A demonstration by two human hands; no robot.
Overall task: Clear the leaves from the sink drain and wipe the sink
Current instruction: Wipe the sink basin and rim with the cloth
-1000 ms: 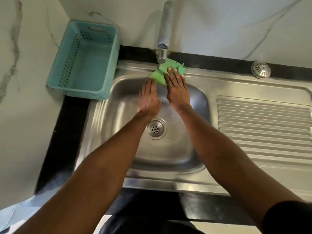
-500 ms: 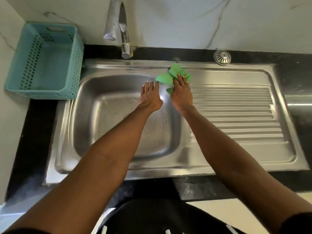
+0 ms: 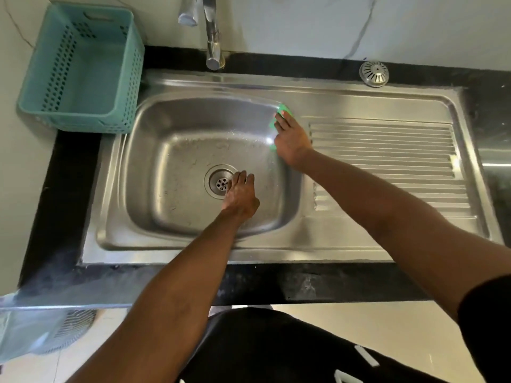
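The steel sink has a wet basin with the round drain in its floor. No leaves show on the drain. My right hand presses a green cloth flat against the basin's far right corner; only the cloth's edge shows past my fingers. My left hand rests on the basin floor right beside the drain, fingers together and extended, holding nothing.
A teal perforated basket stands at the back left by the wall. The tap rises behind the basin. A metal strainer cap lies on the black counter beyond the ribbed drainboard.
My right hand slid the green cloth along the back rim to the basin's right corner. My left hand dropped from the back wall to the floor beside the drain. The view shifted.
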